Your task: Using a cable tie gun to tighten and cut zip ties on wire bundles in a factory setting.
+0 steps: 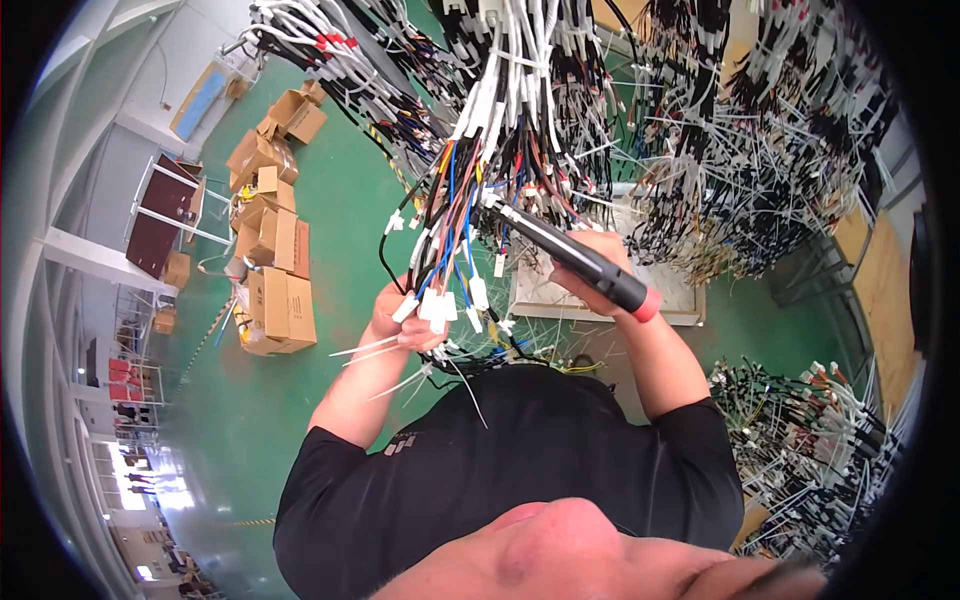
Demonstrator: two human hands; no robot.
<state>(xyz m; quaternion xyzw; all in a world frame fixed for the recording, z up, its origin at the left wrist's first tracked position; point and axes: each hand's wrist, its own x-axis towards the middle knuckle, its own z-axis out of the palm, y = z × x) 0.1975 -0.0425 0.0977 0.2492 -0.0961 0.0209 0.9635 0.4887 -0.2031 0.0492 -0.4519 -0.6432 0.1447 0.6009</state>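
Note:
My left hand (392, 318) is closed around the loose ends of a wire bundle (465, 205), just below its fan of blue, brown, black and white wires. White connectors (436, 306) stick out over the fingers, and thin white cable ties (368, 350) trail beside them. In my right hand (598, 272) is a black cable tie gun (570, 250) with a red rear end. It slants up to the left, its nose by the wires; whether it touches them I cannot tell. Part of the grip is hidden behind the barrel.
More wire harnesses (740, 140) hang in thick bunches ahead and to the right. A pale tray (660, 300) lies under the right hand. Open cardboard boxes (280, 305) line the green floor at left. Another pile of tied wires (810, 440) is at the lower right.

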